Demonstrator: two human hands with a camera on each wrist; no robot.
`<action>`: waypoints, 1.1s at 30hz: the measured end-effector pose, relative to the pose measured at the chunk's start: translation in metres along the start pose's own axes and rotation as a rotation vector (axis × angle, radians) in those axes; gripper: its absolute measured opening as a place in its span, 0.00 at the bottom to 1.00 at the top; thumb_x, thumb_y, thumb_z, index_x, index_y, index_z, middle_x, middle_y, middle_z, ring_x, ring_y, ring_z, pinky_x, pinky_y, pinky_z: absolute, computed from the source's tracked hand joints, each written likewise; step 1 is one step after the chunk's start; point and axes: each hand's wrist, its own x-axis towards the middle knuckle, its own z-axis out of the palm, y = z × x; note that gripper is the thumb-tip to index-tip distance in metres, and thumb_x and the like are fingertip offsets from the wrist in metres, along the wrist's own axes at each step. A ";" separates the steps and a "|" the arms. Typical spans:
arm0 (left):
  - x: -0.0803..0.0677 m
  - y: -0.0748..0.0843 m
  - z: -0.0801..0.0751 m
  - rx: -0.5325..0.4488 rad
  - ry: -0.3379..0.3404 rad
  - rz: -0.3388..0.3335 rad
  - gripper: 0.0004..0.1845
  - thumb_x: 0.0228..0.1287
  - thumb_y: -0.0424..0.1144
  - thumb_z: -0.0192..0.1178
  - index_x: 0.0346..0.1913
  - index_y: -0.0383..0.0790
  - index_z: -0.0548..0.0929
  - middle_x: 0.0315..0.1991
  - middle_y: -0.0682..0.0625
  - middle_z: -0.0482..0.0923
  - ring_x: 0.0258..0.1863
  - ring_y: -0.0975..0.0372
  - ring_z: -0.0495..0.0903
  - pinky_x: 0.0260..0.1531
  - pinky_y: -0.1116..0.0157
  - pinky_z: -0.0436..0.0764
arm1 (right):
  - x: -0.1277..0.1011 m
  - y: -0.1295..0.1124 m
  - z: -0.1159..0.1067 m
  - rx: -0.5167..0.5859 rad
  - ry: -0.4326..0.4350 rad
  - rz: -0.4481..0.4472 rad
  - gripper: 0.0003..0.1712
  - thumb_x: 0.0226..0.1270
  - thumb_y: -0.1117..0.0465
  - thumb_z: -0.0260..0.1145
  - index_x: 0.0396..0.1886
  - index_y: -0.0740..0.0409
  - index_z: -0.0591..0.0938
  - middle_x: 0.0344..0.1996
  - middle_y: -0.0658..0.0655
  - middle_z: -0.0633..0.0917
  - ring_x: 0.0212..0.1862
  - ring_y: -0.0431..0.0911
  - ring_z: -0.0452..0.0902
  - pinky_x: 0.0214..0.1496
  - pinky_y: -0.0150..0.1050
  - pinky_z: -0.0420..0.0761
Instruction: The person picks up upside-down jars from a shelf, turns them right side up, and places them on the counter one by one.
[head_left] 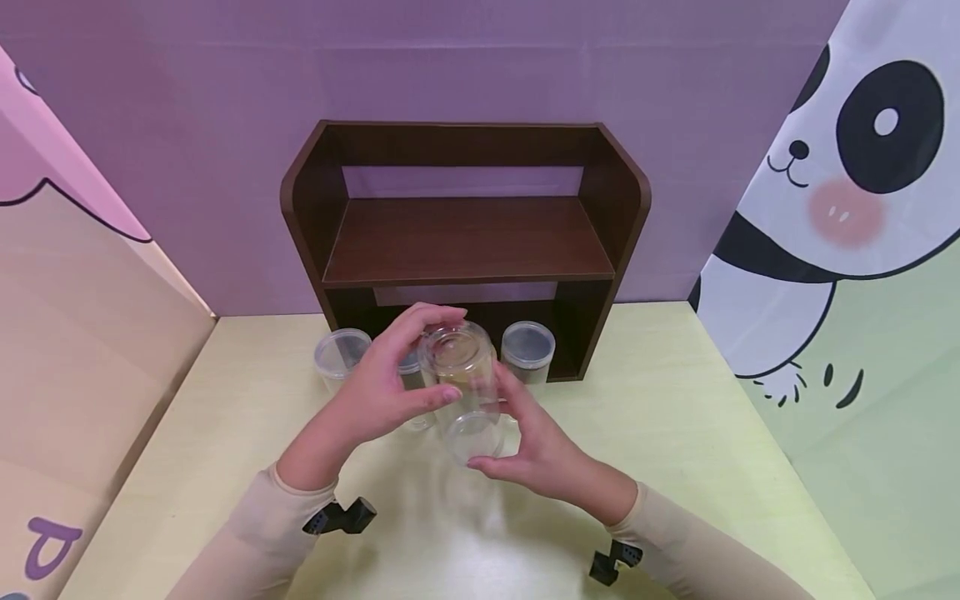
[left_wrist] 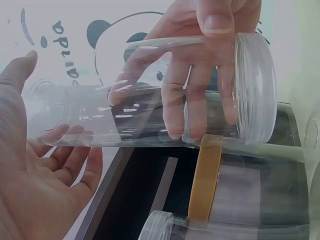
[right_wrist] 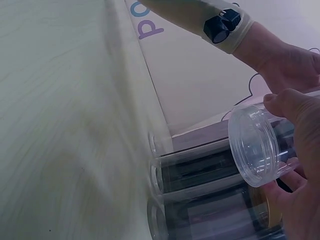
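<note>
A clear plastic jar (head_left: 474, 400) is held upside down above the table, its translucent lid (right_wrist: 250, 145) facing the tabletop and its round base at the top. My right hand (head_left: 536, 446) grips it near the lid, thumb on one side and fingers round the other. The left hand (head_left: 386, 379) curls round the base end, with its fingers over the base and its thumb at the side. In the left wrist view, that hand's fingertips (left_wrist: 75, 132) show behind the clear base. A jar with an orange-yellow lid (left_wrist: 205, 180) stands behind the held jar, mostly hidden in the head view.
Clear jars with pale lids stand by the shelf: one at the left (head_left: 342, 354), one at the right (head_left: 528, 346), and another (head_left: 411, 367) partly behind my left hand. The dark brown two-tier shelf (head_left: 468, 237) stands at the table's (head_left: 660, 383) back, against a purple wall.
</note>
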 end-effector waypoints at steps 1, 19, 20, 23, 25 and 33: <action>0.000 -0.001 0.000 -0.001 0.000 0.003 0.44 0.67 0.67 0.75 0.78 0.48 0.76 0.68 0.54 0.78 0.66 0.56 0.78 0.70 0.62 0.78 | 0.000 0.001 0.000 -0.006 -0.003 -0.011 0.73 0.53 0.71 0.89 0.90 0.54 0.51 0.74 0.62 0.76 0.73 0.58 0.77 0.74 0.52 0.82; 0.003 0.000 -0.003 -0.038 -0.034 0.012 0.33 0.66 0.51 0.80 0.71 0.47 0.82 0.65 0.55 0.81 0.61 0.54 0.82 0.65 0.62 0.81 | -0.002 0.006 0.003 -0.056 -0.002 -0.059 0.71 0.53 0.71 0.90 0.89 0.58 0.53 0.74 0.62 0.74 0.69 0.61 0.79 0.74 0.52 0.81; 0.003 0.001 -0.004 -0.032 -0.035 0.010 0.33 0.66 0.51 0.80 0.71 0.47 0.82 0.64 0.55 0.81 0.60 0.53 0.82 0.64 0.61 0.82 | -0.002 0.006 0.003 -0.065 -0.003 -0.066 0.71 0.53 0.71 0.90 0.89 0.59 0.53 0.74 0.62 0.75 0.69 0.60 0.80 0.74 0.52 0.81; 0.001 0.003 -0.008 -0.008 -0.037 -0.006 0.33 0.65 0.50 0.81 0.71 0.47 0.83 0.64 0.56 0.81 0.60 0.53 0.81 0.63 0.61 0.83 | -0.003 0.005 0.000 -0.089 -0.010 -0.097 0.71 0.53 0.71 0.90 0.89 0.60 0.54 0.72 0.63 0.76 0.68 0.58 0.80 0.73 0.52 0.82; 0.000 0.003 -0.011 0.000 -0.039 -0.013 0.33 0.65 0.46 0.81 0.71 0.46 0.83 0.64 0.56 0.81 0.60 0.55 0.81 0.63 0.62 0.82 | -0.003 0.003 -0.003 -0.100 -0.014 -0.118 0.70 0.53 0.71 0.89 0.88 0.60 0.55 0.72 0.63 0.75 0.67 0.57 0.80 0.71 0.52 0.83; -0.012 -0.005 -0.032 -0.002 -0.039 -0.009 0.34 0.62 0.29 0.79 0.71 0.43 0.82 0.65 0.53 0.82 0.62 0.56 0.81 0.64 0.66 0.83 | -0.006 0.000 -0.019 -0.065 -0.016 -0.131 0.60 0.53 0.73 0.88 0.84 0.62 0.66 0.69 0.62 0.78 0.69 0.56 0.77 0.68 0.50 0.85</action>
